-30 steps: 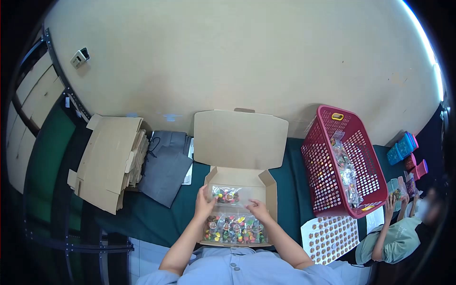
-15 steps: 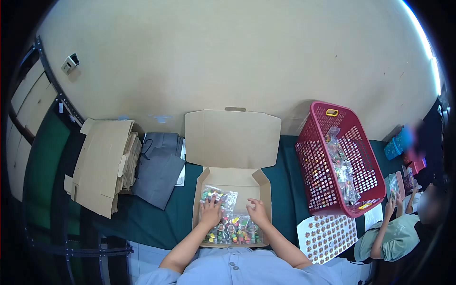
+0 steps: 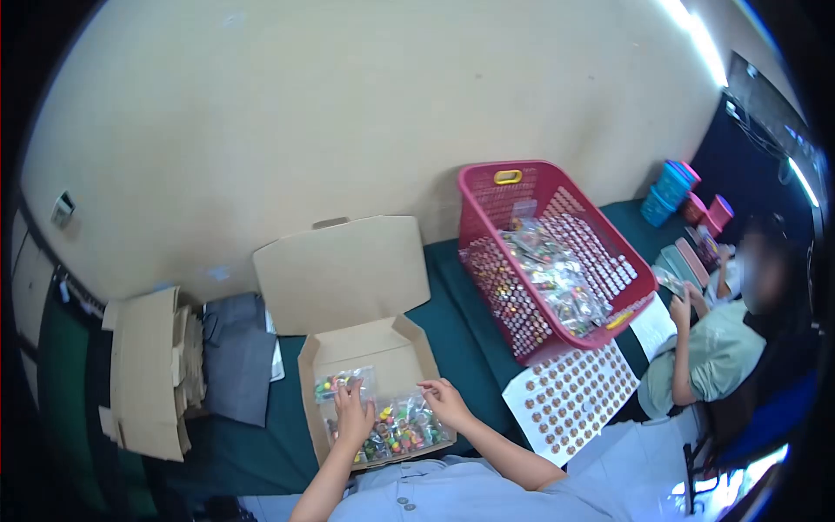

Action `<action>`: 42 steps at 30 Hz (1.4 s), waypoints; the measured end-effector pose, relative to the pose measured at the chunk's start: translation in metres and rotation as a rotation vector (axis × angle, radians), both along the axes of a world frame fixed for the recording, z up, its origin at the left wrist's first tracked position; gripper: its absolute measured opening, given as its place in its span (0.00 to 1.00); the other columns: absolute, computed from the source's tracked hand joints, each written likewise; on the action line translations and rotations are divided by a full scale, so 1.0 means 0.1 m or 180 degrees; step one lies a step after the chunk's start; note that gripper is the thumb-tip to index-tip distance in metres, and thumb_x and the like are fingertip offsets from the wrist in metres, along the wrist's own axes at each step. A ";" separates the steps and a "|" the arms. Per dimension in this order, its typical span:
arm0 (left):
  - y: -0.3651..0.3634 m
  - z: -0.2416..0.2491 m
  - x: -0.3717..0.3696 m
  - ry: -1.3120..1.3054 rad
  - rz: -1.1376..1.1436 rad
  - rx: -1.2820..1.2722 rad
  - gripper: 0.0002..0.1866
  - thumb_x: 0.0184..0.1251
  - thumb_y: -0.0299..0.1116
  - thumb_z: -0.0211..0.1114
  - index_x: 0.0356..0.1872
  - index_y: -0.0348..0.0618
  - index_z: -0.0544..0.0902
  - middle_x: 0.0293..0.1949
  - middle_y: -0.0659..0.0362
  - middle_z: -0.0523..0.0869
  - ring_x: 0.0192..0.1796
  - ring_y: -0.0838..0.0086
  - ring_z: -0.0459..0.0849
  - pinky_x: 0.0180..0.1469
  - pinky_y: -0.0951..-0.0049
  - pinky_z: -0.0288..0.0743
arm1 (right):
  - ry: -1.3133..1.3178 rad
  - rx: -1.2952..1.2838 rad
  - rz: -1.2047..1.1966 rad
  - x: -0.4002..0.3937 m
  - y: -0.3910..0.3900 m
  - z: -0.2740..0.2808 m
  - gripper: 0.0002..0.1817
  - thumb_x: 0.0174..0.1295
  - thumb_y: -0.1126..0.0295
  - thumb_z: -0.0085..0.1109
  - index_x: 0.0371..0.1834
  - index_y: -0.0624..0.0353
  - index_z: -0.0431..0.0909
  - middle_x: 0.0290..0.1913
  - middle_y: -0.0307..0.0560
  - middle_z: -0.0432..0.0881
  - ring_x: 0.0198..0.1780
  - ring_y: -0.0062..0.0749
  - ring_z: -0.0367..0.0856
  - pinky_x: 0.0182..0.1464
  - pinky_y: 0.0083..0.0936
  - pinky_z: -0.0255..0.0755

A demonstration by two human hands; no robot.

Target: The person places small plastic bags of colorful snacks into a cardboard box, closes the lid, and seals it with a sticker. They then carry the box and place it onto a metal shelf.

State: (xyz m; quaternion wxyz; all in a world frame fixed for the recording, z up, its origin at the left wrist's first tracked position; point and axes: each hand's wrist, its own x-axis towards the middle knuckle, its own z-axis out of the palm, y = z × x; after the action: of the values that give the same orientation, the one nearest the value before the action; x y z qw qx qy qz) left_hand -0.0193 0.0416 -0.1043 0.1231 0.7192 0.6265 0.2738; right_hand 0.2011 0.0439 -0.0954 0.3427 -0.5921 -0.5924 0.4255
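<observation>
An open cardboard box stands in front of me with its lid raised toward the wall. Several clear plastic packets of small colourful pieces fill the near part of it. My left hand rests with its fingers apart on a packet at the left side; I see no grip on it. Over the box's right edge, my right hand holds nothing that I can see, its fingers loosely bent and pointing left above the packets.
A red basket holding many similar packets stands right, with a sheet of round stickers before it. Flattened cardboard boxes and dark grey bags lie left. A co-worker handles a packet at the far right.
My view has turned to the right, so the box and basket appear further left. My left hand still lies on the packets; my right hand stays near the box's right side.
</observation>
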 end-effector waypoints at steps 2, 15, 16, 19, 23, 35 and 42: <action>0.02 0.24 0.24 -0.0088 -0.0177 0.0167 0.26 0.54 0.30 0.59 0.57 0.39 0.69 0.47 0.44 0.68 0.52 0.51 0.67 0.57 0.54 0.60 | 0.0045 0.0272 -0.0098 0.12 -0.12 0.17 0.12 0.62 0.70 0.51 0.46 0.58 0.78 0.42 0.48 0.74 0.40 0.30 0.77 0.43 0.24 0.71; 0.06 1.26 1.07 -0.1262 -0.2101 -0.0028 0.27 0.59 0.29 0.57 0.61 0.39 0.64 0.57 0.42 0.67 0.61 0.49 0.65 0.64 0.56 0.57 | -0.0073 0.0739 -0.1961 0.85 -0.69 1.05 0.09 0.61 0.74 0.51 0.41 0.57 0.80 0.40 0.43 0.76 0.42 0.26 0.74 0.42 0.22 0.70; 0.09 1.31 1.08 -0.1482 -0.2076 -0.0058 0.26 0.60 0.29 0.56 0.61 0.39 0.64 0.58 0.43 0.66 0.61 0.49 0.65 0.64 0.57 0.57 | -0.0089 0.0717 -0.2006 0.83 -0.69 1.15 0.09 0.61 0.74 0.51 0.41 0.57 0.80 0.40 0.43 0.76 0.42 0.26 0.74 0.42 0.22 0.70; 0.19 1.32 1.13 -0.1816 -0.1834 -0.0255 0.24 0.62 0.29 0.55 0.60 0.39 0.65 0.58 0.44 0.67 0.62 0.52 0.65 0.64 0.60 0.56 | -0.0773 0.0970 -0.1666 0.75 -0.73 1.32 0.08 0.59 0.75 0.53 0.40 0.57 0.80 0.41 0.47 0.76 0.46 0.36 0.74 0.46 0.27 0.69; 0.29 1.45 1.36 -0.2203 -0.1813 -0.0342 0.21 0.62 0.27 0.54 0.58 0.39 0.67 0.56 0.47 0.68 0.60 0.56 0.67 0.63 0.64 0.58 | -0.0787 0.1224 -0.1535 0.72 -0.87 1.40 0.08 0.58 0.75 0.54 0.40 0.58 0.79 0.42 0.47 0.75 0.47 0.40 0.73 0.51 0.30 0.66; 0.56 2.21 2.51 -0.1863 -0.2672 0.0456 0.20 0.58 0.24 0.55 0.54 0.39 0.71 0.53 0.48 0.71 0.57 0.56 0.69 0.60 0.62 0.61 | -0.1045 0.1899 -0.2773 2.06 -0.79 1.56 0.07 0.56 0.79 0.53 0.37 0.60 0.79 0.38 0.47 0.75 0.42 0.35 0.74 0.44 0.26 0.69; 1.44 2.29 3.51 -0.1210 -0.2932 0.0264 0.16 0.59 0.28 0.55 0.50 0.39 0.72 0.51 0.49 0.71 0.56 0.54 0.70 0.59 0.61 0.62 | -0.1996 0.2421 -0.2126 3.13 0.00 2.05 0.07 0.56 0.77 0.54 0.38 0.61 0.78 0.37 0.48 0.74 0.43 0.39 0.72 0.46 0.30 0.67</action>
State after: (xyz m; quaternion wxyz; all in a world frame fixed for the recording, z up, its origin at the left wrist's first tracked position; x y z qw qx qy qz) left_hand 0.3312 0.1852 0.1247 0.3145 0.8629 0.1989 0.3420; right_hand 0.5137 0.0436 0.1096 0.4548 -0.6794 -0.5579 -0.1426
